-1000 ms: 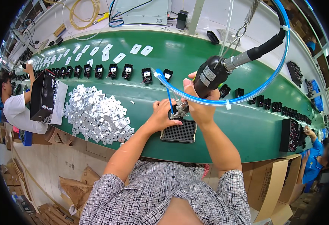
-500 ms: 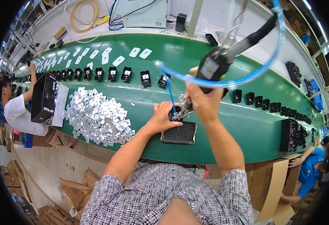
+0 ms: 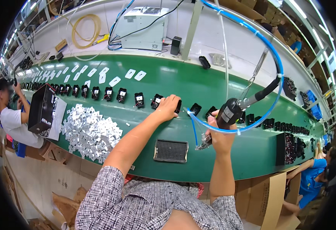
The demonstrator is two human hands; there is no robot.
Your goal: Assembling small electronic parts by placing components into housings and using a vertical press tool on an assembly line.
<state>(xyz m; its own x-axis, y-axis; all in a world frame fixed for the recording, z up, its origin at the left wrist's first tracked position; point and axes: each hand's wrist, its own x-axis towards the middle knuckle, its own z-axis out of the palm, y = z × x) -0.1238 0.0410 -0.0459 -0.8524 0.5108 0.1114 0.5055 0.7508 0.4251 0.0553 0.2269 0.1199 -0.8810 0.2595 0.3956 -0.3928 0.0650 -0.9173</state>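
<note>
My left hand (image 3: 168, 108) reaches forward to the row of parts, its fingers closed over a small black housing (image 3: 179, 106) that they mostly cover. Just left of it in the row stands another black housing (image 3: 157, 100) with a white plate inside. My right hand (image 3: 223, 138) grips a black powered screwdriver (image 3: 228, 114), which hangs from a spring and has a blue air hose (image 3: 269, 111) looping round it. The metal nose of the screwdriver points down and left, above the green table and apart from any part. Nearer me lies a shallow black grid-bottomed tray (image 3: 155, 151), with nothing in it.
A heap of small white-and-silver plates (image 3: 91, 132) lies left of the tray. Black housings (image 3: 108, 94) line the table both ways. A dark carton (image 3: 41, 111) stands at left, a white machine (image 3: 147, 28) at the back. Co-workers sit at both sides.
My left hand has carried the black housing from the tray's far edge up to the row. My right hand has drawn the screwdriver off the housing, lower and to the right.
</note>
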